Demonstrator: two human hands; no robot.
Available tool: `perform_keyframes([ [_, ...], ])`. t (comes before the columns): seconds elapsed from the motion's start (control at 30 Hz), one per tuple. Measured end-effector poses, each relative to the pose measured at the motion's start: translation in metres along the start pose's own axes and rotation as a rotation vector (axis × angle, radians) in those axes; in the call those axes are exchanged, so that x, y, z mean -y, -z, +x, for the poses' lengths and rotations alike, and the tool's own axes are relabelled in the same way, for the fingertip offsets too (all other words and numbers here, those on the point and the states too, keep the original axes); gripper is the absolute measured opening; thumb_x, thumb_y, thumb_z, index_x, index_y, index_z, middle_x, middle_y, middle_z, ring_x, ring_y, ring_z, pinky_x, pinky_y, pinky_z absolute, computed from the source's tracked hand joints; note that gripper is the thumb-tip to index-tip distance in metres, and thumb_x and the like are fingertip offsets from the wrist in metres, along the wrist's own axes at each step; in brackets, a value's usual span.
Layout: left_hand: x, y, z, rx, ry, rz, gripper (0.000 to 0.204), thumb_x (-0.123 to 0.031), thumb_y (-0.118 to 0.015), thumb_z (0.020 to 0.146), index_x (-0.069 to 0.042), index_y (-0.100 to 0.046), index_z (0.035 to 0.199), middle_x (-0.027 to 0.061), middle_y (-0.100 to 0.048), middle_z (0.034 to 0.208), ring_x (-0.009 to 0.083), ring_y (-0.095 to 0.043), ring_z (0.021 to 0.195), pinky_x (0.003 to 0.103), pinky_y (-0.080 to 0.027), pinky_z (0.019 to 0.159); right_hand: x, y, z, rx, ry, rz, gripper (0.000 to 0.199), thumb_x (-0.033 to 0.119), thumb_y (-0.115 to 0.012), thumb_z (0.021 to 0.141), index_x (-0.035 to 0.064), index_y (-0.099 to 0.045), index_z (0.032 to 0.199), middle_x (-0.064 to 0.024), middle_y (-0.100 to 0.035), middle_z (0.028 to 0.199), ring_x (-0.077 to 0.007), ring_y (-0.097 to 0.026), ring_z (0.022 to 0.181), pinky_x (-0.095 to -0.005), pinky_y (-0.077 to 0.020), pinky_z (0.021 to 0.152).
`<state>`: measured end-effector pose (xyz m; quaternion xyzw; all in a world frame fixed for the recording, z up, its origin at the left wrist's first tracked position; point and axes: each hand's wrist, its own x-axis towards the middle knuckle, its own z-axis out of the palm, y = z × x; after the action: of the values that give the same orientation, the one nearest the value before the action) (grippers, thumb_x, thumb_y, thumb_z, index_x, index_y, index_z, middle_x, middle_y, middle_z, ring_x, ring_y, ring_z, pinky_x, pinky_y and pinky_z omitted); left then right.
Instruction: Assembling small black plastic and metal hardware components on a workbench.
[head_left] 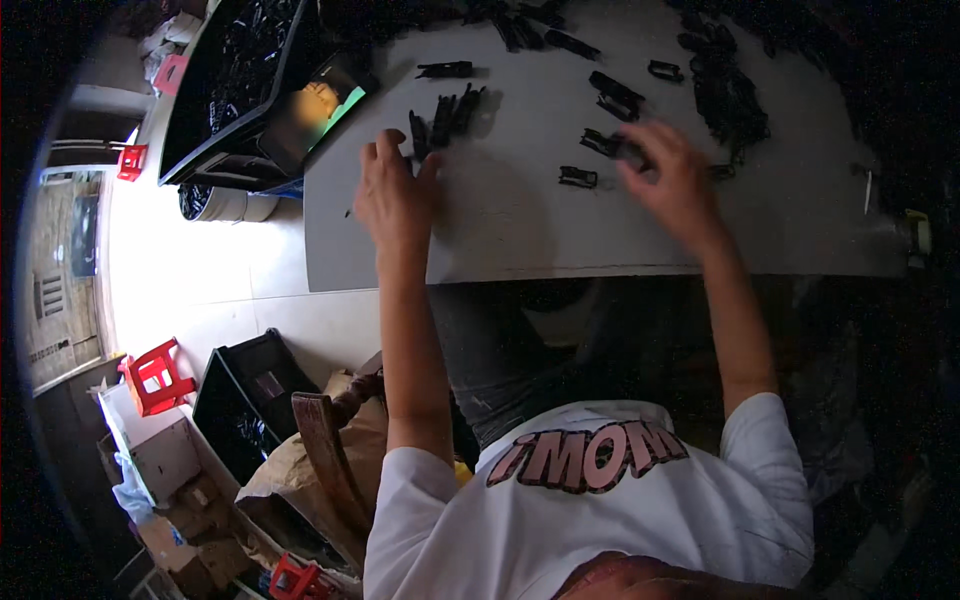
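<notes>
My left hand [393,195] is over the left part of the grey tabletop [520,235], thumb and fingers apart. Just beyond its fingertips stand several slim black clip-like pieces [440,121] in a loose row. On the right, my right hand [678,180] is slightly blurred, its thumb and fingers bent around a dark clip-like piece [633,155]. Left of those fingers lie another black piece [598,141] and, nearer me, a short one [578,177]. Farther off are a pair of black pieces [616,95] and a single one [445,70].
A heap of black pieces [730,95] lies at the right; more [515,25] lie at the far edge. Left of the table, a large black crate [225,140] holds many pieces, with a phone-like screen [315,112] against it. Red stools [160,378] and a wooden chair [325,450] stand lower left.
</notes>
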<state>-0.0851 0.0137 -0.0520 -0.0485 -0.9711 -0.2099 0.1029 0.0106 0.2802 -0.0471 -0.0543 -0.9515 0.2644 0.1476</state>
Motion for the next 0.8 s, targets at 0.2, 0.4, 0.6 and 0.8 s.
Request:
perform_keyframes([
  [0.2,0.017,-0.010,0.000,-0.078,-0.038,-0.146,0.019,-0.017,-0.067,0.077,-0.009,-0.060,0.093,0.0077,-0.064,0.087,0.0269,-0.063,0.078,0.037,-0.048,0.068,0.018,-0.017,-0.010,0.077,0.292,0.011,0.031,0.008,-0.070,0.074,0.0050,-0.061,0.104,-0.0081,-0.059,0.100,-0.0224,-0.060,0.091,-0.0337,-0.0504,0.074],
  [0.4,0.027,0.002,-0.030,0.072,0.065,-0.723,0.019,-0.009,-0.063,0.083,-0.003,-0.062,0.101,0.0056,-0.064,0.081,0.0122,-0.058,0.064,0.026,-0.046,0.058,0.021,-0.027,-0.011,0.140,0.293,-0.060,0.030,0.008,-0.070,0.074,0.0033,-0.060,0.102,-0.0091,-0.058,0.101,-0.0265,-0.060,0.089,-0.0366,-0.0506,0.074],
  [0.6,-0.003,-0.002,-0.061,0.345,0.081,-0.926,0.017,-0.008,-0.064,0.082,-0.001,-0.066,0.097,0.0064,-0.065,0.079,0.0107,-0.059,0.065,0.025,-0.048,0.062,0.030,-0.032,-0.013,0.109,0.228,-0.110,0.030,0.005,-0.068,0.073,0.0029,-0.058,0.101,-0.0109,-0.056,0.100,-0.0286,-0.059,0.086,-0.0365,-0.0503,0.072],
  [0.8,-0.012,-0.009,-0.070,0.278,-0.102,-0.846,0.018,-0.010,-0.067,0.079,0.000,-0.066,0.095,0.0127,-0.068,0.083,0.0172,-0.066,0.076,0.029,-0.050,0.069,0.070,-0.023,-0.018,0.176,0.355,0.162,0.030,0.004,-0.068,0.071,0.0028,-0.058,0.100,-0.0114,-0.055,0.097,-0.0290,-0.059,0.086,-0.0372,-0.0499,0.071],
])
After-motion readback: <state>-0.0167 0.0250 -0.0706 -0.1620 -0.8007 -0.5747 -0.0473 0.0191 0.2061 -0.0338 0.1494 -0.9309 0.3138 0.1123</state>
